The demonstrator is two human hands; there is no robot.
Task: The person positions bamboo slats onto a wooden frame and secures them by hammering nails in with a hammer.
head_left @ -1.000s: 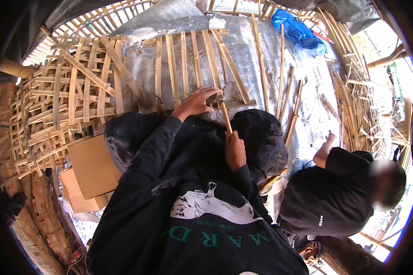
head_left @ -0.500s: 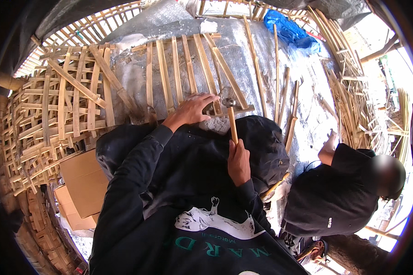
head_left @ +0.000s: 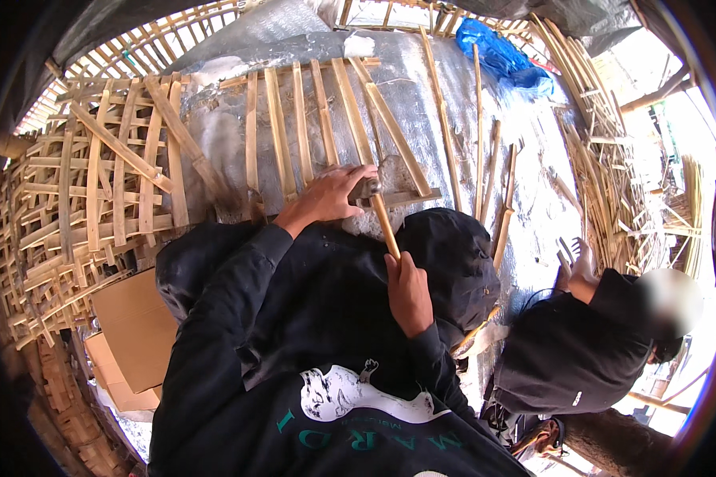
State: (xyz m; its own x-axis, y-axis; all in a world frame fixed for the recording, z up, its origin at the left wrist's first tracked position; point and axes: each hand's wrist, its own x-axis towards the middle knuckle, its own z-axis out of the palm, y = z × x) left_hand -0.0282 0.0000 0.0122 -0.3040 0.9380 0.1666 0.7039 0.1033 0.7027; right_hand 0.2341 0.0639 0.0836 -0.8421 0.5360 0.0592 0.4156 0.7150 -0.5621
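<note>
My right hand (head_left: pixel 410 294) is wrapped round the wooden handle of a hammer (head_left: pixel 386 226). The hammer's metal head is at the fingertips of my left hand (head_left: pixel 330 195), over the near end of a bamboo slat (head_left: pixel 353 111). My left thumb and fingers grip that slat's end where it meets a short bamboo crosspiece (head_left: pixel 406 199); the hammer head partly hides the fingertips. Several more slats run away from me, side by side, to a far crosspiece (head_left: pixel 239 80). A pale stone block (head_left: pixel 374 222) shows under the near crosspiece.
A woven bamboo lattice (head_left: pixel 79 191) lies at left, above cardboard boxes (head_left: pixel 139 326). Loose bamboo strips (head_left: pixel 441 119) lie on the silvery sheet (head_left: pixel 525 159). Right of me sits another person (head_left: pixel 573 350) in black, hand raised. A blue plastic bag (head_left: pixel 505 60) and bamboo bundles (head_left: pixel 605 175) are at the far right.
The hammer head has swung down and left to my left fingers. My left hand stays at the slat's end. The other person's hand has shifted and its fingers are spread.
</note>
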